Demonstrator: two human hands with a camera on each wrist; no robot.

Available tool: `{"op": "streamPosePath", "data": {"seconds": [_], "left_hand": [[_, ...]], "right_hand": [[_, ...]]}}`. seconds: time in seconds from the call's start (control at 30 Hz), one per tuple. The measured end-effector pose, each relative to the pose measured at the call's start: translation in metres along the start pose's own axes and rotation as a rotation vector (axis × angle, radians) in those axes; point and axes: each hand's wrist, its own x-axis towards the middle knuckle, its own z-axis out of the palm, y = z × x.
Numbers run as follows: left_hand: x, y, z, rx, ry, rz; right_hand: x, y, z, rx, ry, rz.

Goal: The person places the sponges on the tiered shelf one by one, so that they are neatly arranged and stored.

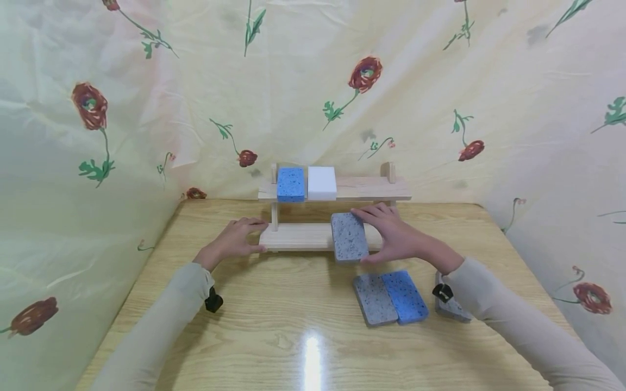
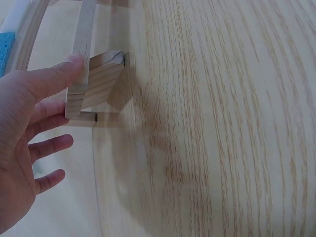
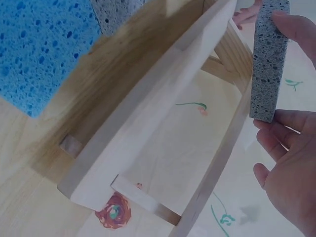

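Observation:
A two-tier wooden shelf (image 1: 298, 239) stands at the back of the table. On its upper tier a blue sponge (image 1: 290, 184) and a white sponge (image 1: 321, 183) sit side by side. My left hand (image 1: 238, 239) grips the left end of the lower tier, thumb in front and forefinger behind, as the left wrist view shows. With thumb and fingers my right hand (image 1: 393, 233) holds a grey speckled sponge (image 1: 349, 237) by its edges, in front of the lower tier. In the right wrist view this sponge (image 3: 269, 59) appears edge-on.
Nearer on the wooden table (image 1: 264, 326), another grey sponge (image 1: 375, 300) and a blue sponge (image 1: 405, 297) lie touching. One more grey sponge (image 1: 452, 307) is partly hidden under my right wrist. A flowered cloth (image 1: 293, 98) hangs behind and at both sides.

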Motion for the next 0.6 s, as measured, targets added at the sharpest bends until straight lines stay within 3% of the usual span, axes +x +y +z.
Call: {"op": "streamPosePath", "data": {"seconds": [0.6], "left_hand": [[0.000, -0.002, 0.000, -0.016, 0.001, 0.009]], "right_hand": [[0.009, 0.012, -0.020, -0.031, 0.008, 0.043]]}}
